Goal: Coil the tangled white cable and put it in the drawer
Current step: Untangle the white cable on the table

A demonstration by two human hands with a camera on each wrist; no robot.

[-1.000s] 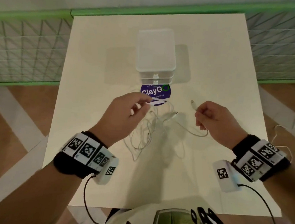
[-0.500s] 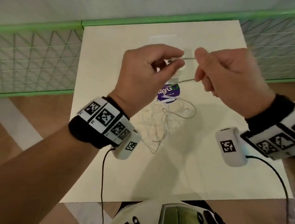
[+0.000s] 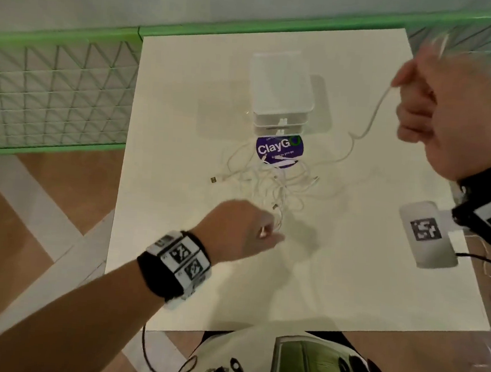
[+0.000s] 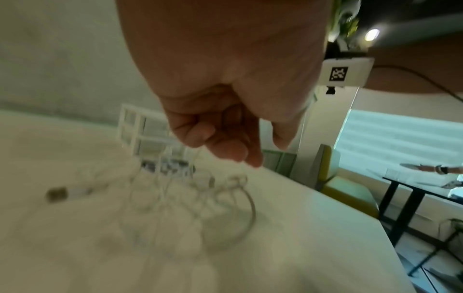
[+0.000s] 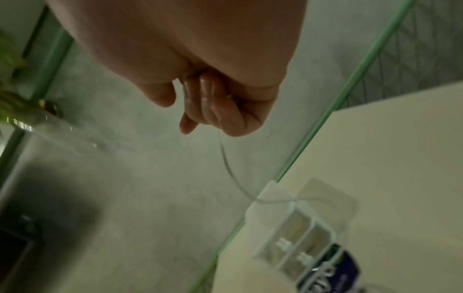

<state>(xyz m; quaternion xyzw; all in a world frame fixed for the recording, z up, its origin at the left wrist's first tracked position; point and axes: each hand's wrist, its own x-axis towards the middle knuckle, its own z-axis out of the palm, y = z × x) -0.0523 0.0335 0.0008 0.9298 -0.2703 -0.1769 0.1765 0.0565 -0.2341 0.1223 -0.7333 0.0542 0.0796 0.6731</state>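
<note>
I have my right hand (image 3: 438, 113) raised high over the far right of the tabletop (image 3: 349, 267), its grip curled tight round one strand of the white cable (image 3: 279, 185); in the right wrist view the fingers (image 5: 213, 107) fold into the palm and the strand hangs down out of the fist. From there the cable sags in a slack curve to the tangle, which lies in loose loops on the tabletop just in front of the small translucent drawer unit (image 3: 281, 91), partly over a round purple sticker (image 3: 279, 150). One plug end (image 3: 214, 180) sticks out flat to the left of the heap. My left hand (image 3: 241, 229) is low at the near edge of the tangle, fingers curled and bunched downward; thin strands run up toward the fingertips (image 4: 225, 146) in the left wrist view, but motion blur means I cannot tell whether that grip actually pinches any. Both drawers look closed.
</note>
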